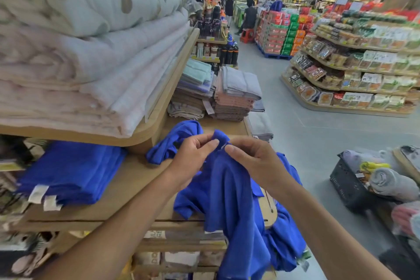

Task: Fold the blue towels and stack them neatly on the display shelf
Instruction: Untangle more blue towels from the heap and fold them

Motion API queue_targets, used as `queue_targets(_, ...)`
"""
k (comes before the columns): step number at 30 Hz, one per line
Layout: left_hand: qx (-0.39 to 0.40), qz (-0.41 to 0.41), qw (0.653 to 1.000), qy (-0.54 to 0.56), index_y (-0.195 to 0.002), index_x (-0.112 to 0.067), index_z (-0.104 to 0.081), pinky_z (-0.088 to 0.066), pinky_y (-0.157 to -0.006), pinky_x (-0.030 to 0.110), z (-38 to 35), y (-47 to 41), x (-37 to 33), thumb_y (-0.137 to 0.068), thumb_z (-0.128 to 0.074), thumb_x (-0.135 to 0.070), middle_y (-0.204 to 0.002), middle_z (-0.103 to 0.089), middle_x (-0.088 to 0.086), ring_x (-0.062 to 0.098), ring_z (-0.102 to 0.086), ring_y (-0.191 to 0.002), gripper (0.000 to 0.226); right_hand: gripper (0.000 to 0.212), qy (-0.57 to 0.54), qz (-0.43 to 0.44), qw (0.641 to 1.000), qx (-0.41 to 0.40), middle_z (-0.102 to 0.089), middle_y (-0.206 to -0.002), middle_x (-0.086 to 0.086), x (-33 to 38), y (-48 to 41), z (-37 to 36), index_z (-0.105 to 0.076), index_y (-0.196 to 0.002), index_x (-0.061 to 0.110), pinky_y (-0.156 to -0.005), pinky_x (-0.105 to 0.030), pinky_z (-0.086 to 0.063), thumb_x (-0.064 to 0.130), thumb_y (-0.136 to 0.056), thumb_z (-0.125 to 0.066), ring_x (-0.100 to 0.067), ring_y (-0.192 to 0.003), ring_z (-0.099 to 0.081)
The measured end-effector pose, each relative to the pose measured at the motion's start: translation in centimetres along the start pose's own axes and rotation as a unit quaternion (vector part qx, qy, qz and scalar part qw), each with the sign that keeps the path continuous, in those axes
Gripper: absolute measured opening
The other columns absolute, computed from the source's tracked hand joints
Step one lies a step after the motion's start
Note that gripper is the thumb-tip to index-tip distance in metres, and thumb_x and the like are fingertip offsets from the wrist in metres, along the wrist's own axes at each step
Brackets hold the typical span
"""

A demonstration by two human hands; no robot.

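Both forearms reach in from the bottom edge. The left hand (193, 157) and right hand (254, 159) meet close together, each pinching the top edge of an unfolded blue towel (229, 193) between thumb and fingers. Its cloth hangs crumpled over the front of the wooden display shelf (127, 186). On that shelf, off to the left, lies a stack of folded blue towels (72, 173). Folded quilts (91, 52) are piled on the board above, and grey and pink towels (236, 95) sit farther back.
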State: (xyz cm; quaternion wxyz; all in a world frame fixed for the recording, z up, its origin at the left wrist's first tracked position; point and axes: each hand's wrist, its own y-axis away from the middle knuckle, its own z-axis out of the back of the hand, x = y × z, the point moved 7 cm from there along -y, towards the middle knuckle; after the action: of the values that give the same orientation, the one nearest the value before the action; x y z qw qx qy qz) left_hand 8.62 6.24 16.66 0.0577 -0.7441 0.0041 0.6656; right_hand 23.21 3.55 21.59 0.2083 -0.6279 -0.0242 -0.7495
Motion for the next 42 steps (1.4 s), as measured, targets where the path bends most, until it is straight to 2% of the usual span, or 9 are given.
queue_targets(4,0.041,-0.021,0.999,0.007,-0.101,-0.034,-0.078,-0.051,-0.064,0.013,-0.5,1.6,-1.1,-0.097,-0.062,-0.024,-0.092,-0.078,-0.008,0.000,-0.070,-0.083,0.019,0.037,0.084,0.033,0.996,-0.013,-0.074,-0.093,0.021,0.4,-0.6,-0.1,-0.078,-0.090,0.046,-0.080,-0.017,-0.048,0.015,-0.099,-0.061,-0.002,-0.092,-0.066)
queue_targets(8,0.033,-0.018,0.999,-0.020,-0.103,-0.042,-0.076,-0.052,-0.068,0.020,-0.2,2.3,-0.5,-0.092,-0.058,-0.034,-0.092,-0.077,-0.010,0.001,-0.068,-0.084,0.023,0.024,0.176,0.062,0.979,-0.080,-0.076,-0.095,0.020,0.5,-0.8,0.4,-0.074,-0.090,0.049,-0.080,-0.029,-0.057,0.026,-0.094,-0.067,-0.007,-0.089,-0.071)
queue_targets(12,0.039,-0.054,0.997,-0.025,-0.106,-0.040,-0.075,-0.053,-0.073,0.014,-0.3,3.0,-0.9,-0.090,-0.064,-0.048,-0.098,-0.077,-0.012,0.001,-0.071,-0.094,0.021,0.010,0.208,0.104,0.965,-0.126,-0.074,-0.086,0.022,1.0,-0.4,0.2,-0.073,-0.090,0.046,-0.066,-0.014,-0.051,0.037,-0.088,-0.070,-0.006,-0.082,-0.069)
queue_targets(18,0.020,-0.113,0.988,-0.099,-0.097,-0.039,-0.074,-0.051,-0.075,0.014,0.1,2.3,-3.3,-0.099,-0.057,-0.027,-0.091,-0.076,-0.012,0.000,-0.069,-0.089,0.021,0.006,0.216,0.104,0.960,-0.142,-0.067,-0.095,0.019,1.0,-0.3,0.3,-0.063,-0.087,0.041,-0.073,-0.019,-0.053,0.039,-0.081,-0.064,-0.004,-0.095,-0.068)
queue_targets(26,0.027,-0.213,0.940,-0.266,-0.097,-0.008,-0.058,-0.041,-0.070,0.031,-2.5,-0.9,-10.6,-0.109,-0.040,-0.021,-0.082,-0.059,0.011,0.021,-0.054,-0.075,0.025,0.003,0.187,0.047,0.975,-0.112,-0.051,-0.059,0.016,2.6,-2.2,1.7,-0.052,-0.067,0.022,-0.057,-0.018,-0.038,0.025,-0.069,-0.053,-0.001,-0.056,-0.048)
queue_targets(30,0.020,-0.251,0.924,-0.289,-0.080,-0.013,-0.051,-0.032,-0.057,0.021,-4.0,-2.8,-15.4,-0.109,-0.041,-0.024,-0.065,-0.044,-0.004,0.004,-0.040,-0.057,0.033,0.033,0.096,0.038,0.990,-0.092,-0.049,-0.071,-0.008,4.7,-3.3,3.6,-0.056,-0.080,-0.010,-0.066,-0.038,-0.036,0.023,-0.075,-0.056,-0.017,-0.071,-0.043)
queue_targets(35,0.026,-0.318,0.890,-0.324,-0.086,-0.007,-0.061,-0.038,-0.064,0.032,-6.0,-4.0,-20.7,-0.105,-0.049,-0.033,-0.076,-0.059,0.014,0.018,-0.052,-0.068,0.035,0.035,0.048,0.057,0.993,-0.093,-0.064,-0.077,-0.027,9.1,-3.3,5.5,-0.065,-0.088,-0.013,-0.071,-0.055,-0.053,0.021,-0.082,-0.063,-0.023,-0.075,-0.059)
queue_targets(38,0.034,-0.354,0.875,-0.328,-0.078,-0.013,-0.057,-0.036,-0.059,0.030,-6.6,-4.3,-23.4,-0.106,-0.049,-0.032,-0.066,-0.051,0.003,0.009,-0.043,-0.060,0.034,0.048,0.001,0.053,0.996,-0.077,-0.056,-0.093,-0.049,10.9,-3.2,6.0,-0.056,-0.101,-0.025,-0.075,-0.060,-0.050,0.019,-0.083,-0.064,-0.032,-0.081,-0.057)
queue_targets(42,0.017,-0.394,0.840,-0.372,-0.068,-0.021,-0.043,-0.033,-0.055,0.028,-7.2,-4.2,-26.2,-0.107,-0.046,-0.034,-0.059,-0.041,-0.003,0.009,-0.039,-0.054,0.042,0.053,-0.016,0.033,0.999,-0.034,-0.058,-0.089,-0.027,12.4,-3.4,5.7,-0.052,-0.099,-0.030,-0.079,-0.050,-0.040,0.018,-0.079,-0.061,-0.034,-0.085,-0.051)
